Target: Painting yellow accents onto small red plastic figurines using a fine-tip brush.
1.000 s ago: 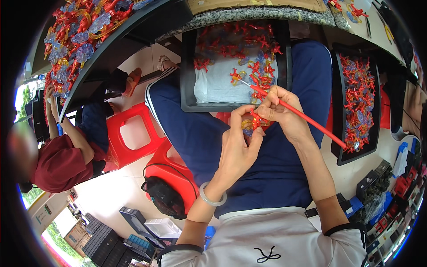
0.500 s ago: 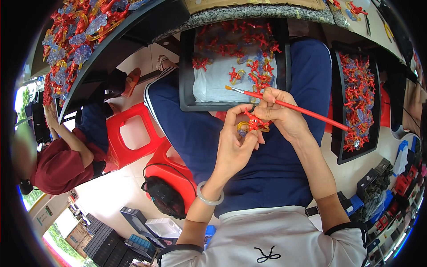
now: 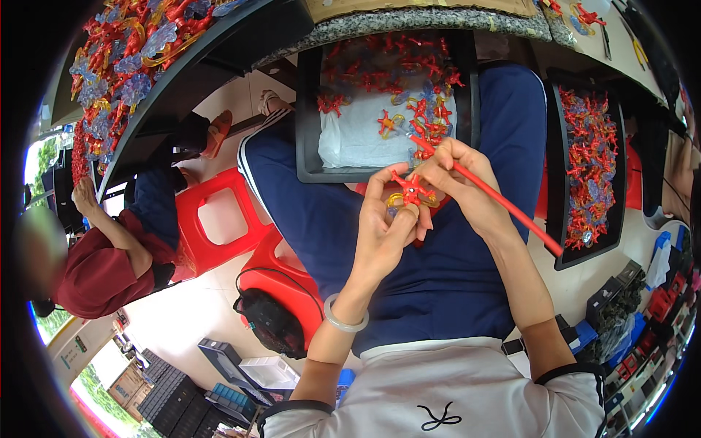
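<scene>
A workshop — trays (image 3: 308,128) of red figurines (image 3: 588,164), a co-worker (image 3: 102,270) alongside.

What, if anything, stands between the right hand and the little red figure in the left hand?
Nothing visible: the left hand holds the red figure, and the right hand is close beside it, its red brush slanting over the black tray.

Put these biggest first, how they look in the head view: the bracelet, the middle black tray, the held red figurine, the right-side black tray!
1. Middle black tray
2. Right-side black tray
3. Red figurine and bracelet: too alike to rank.
</scene>
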Demonstrator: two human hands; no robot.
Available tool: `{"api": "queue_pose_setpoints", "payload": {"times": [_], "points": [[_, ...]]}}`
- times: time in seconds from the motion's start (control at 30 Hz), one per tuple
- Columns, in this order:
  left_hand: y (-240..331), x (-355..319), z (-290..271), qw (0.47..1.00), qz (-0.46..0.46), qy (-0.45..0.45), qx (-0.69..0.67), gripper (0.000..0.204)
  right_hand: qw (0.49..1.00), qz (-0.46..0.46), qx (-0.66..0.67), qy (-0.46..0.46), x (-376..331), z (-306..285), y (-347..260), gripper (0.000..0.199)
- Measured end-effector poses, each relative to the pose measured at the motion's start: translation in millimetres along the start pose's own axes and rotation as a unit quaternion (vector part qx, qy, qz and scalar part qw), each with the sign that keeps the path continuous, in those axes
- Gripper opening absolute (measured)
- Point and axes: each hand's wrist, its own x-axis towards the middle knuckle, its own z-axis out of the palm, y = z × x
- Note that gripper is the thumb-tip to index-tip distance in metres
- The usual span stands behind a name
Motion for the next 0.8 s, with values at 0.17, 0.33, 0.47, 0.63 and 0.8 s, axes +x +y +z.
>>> {"api": "queue_pose_setpoints", "payload": {"times": [0.17,0.33,0.47,0.63,0.8], "points": [[8.9,2.8,1.1,0.999,-0.015,0.027,-0.02,0.045,0.994,-0.109,0.014,0.021,-18.2,11.9,-9.4,0.035],[3.1,5.8,-1.2,0.994,-0.062,0.027,-0.083,0.041,0.99,-0.118,-0.06,0.042,-19.5,11.7,-7.0,0.035],[-1.5,6.4,-10.9,0.978,-0.095,-0.005,-0.183,0.037,0.982,-0.111,-0.133,0.071,-13.6,12.9,0.6,0.038],[-6.4,6.7,-17.0,0.964,-0.108,-0.021,-0.243,0.034,0.985,-0.107,-0.11,0.085,-10.4,14.1,4.9,0.038],[-7.1,1.9,-11.5,0.987,-0.065,-0.006,-0.144,0.032,0.989,-0.103,-0.081,0.064,-19.8,13.6,3.0,0.038]]}}
